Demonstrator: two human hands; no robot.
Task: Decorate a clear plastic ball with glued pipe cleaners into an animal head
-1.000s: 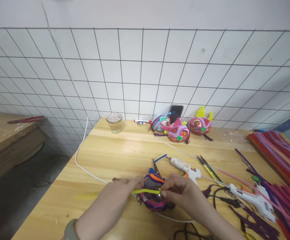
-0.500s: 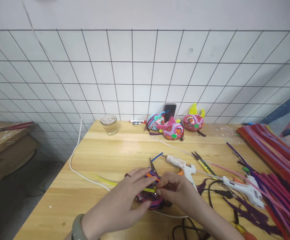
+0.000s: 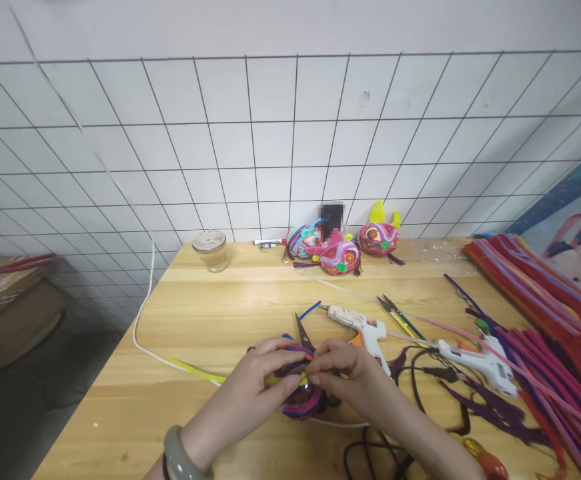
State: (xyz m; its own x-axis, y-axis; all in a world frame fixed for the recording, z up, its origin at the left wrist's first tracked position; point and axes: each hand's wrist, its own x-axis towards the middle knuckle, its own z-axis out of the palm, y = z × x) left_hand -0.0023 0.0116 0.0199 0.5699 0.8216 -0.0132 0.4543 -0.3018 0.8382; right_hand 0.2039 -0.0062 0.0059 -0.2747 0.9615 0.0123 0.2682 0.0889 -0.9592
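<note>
Low in the centre lies a rounded craft piece (image 3: 303,408), wound with purple and pink fuzzy strips, its middle dark and shiny. My left hand (image 3: 265,377) is curled over its left side, with the thumb and fingers closing on it. A yellow fuzzy strip (image 3: 190,369) trails out leftward from under this hand. Thumb and forefinger of my right hand (image 3: 345,373) pinch near the strip's other end, at the piece's upper right. The fingertips partly hide the contact. Scissors (image 3: 304,333) with dark blades lie just behind the piece, beside a short blue strip (image 3: 311,310).
Two white glue guns (image 3: 365,328) (image 3: 490,363) lie to the right with black cables (image 3: 417,387). Bundles of coloured strips (image 3: 535,280) fill the right side. Several decorated round craft figures (image 3: 340,257) and a glass (image 3: 211,252) stand at the back. A white cord (image 3: 143,317) runs along the left.
My left thumb has moved up and in, against the yellow strip, closing the hand. My right hand stays pinched close by. The view has shifted slightly.
</note>
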